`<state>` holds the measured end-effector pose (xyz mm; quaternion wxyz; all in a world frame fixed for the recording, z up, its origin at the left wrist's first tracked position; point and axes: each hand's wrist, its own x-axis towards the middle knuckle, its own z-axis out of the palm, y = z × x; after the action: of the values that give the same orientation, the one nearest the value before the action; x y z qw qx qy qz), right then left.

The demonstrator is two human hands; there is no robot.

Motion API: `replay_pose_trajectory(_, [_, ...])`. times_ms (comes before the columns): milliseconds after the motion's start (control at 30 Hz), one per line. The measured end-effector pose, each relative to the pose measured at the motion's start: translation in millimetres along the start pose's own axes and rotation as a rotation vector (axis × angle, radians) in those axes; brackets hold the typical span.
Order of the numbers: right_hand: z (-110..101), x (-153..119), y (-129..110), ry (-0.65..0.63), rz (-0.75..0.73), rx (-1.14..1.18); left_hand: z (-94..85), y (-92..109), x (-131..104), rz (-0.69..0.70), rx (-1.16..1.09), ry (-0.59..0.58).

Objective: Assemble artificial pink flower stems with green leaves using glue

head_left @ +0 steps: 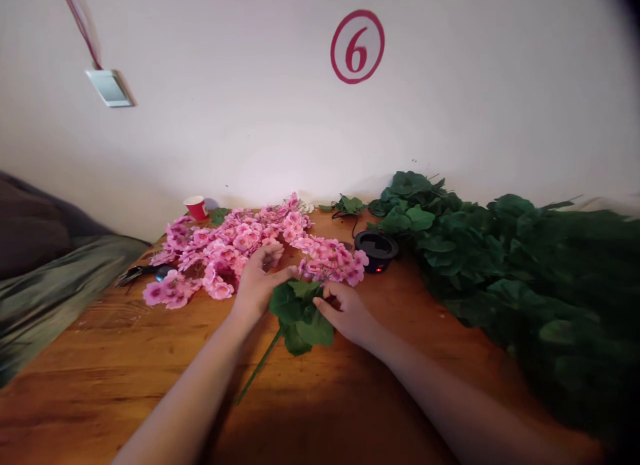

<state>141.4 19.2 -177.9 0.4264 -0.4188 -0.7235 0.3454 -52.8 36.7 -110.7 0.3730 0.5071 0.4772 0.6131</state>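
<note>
In the head view, an artificial flower stem [260, 366] with broad green leaves [301, 318] and a cluster of pink blossoms [334, 259] lies between my hands, its bare end slanting toward the lower left. My right hand [347, 311] pinches it where leaves and blossoms meet; the exact spot between the fingertips is hidden. My left hand [260, 281] is open beside the leaves, fingers apart and curved, thumb reaching toward the blossoms. Behind and left of that hand spreads a pile of pink artificial flowers [245, 238].
A black round pot [376, 251] with a red light and a cord stands behind my right hand. Dark green artificial leaves [480, 265] heap up along the right. A red paper cup [196, 208] and scissors-like dark tools [141, 273] are at the left of the wooden table [150, 358].
</note>
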Motion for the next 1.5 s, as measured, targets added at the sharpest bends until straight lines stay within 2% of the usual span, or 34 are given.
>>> replay_pose_trajectory(133, [3, -2, 1, -0.011, -0.094, -0.044, 6.3, 13, -17, 0.099, 0.215, -0.241])
replay_pose_trajectory(333, [3, 0, 1, 0.044, -0.307, -0.052, 11.1, 12, -26, 0.108, 0.464, -0.396])
replay_pose_trajectory(500, [2, 0, 0, 0.047, -0.274, -0.06, 3.1, 20, -27, 0.188, 0.593, -0.54])
replay_pose_trajectory(633, [2, 1, 3, 0.098, -0.171, -0.157, -2.1, 32, -31, 0.217, 0.691, -0.493])
replay_pose_trajectory(767, [3, 2, 7, 0.137, -0.117, -0.188, -6.1, 34, -26, 0.112, 0.605, -0.432])
replay_pose_trajectory(967, [4, 0, 9, 0.109, 0.011, -0.188, 1.4, -2, -17, -0.103, 0.576, -0.326])
replay_pose_trajectory(1100, [4, -1, 8, 0.11, 0.009, -0.199, 10.6, -20, -18, -0.196, 0.577, -0.347])
replay_pose_trajectory(1267, [5, -2, 10, 0.129, 0.04, -0.188, 13.9, -13, -28, -0.08, 0.631, -0.393])
replay_pose_trajectory(1433, [5, -1, 9, 0.097, 0.067, -0.13, 11.8, 11, -36, 0.097, 0.836, -0.297])
replay_pose_trajectory(1500, [5, -2, 9, 0.058, 0.061, -0.098, 10.3, 17, -35, 0.156, 0.88, -0.293])
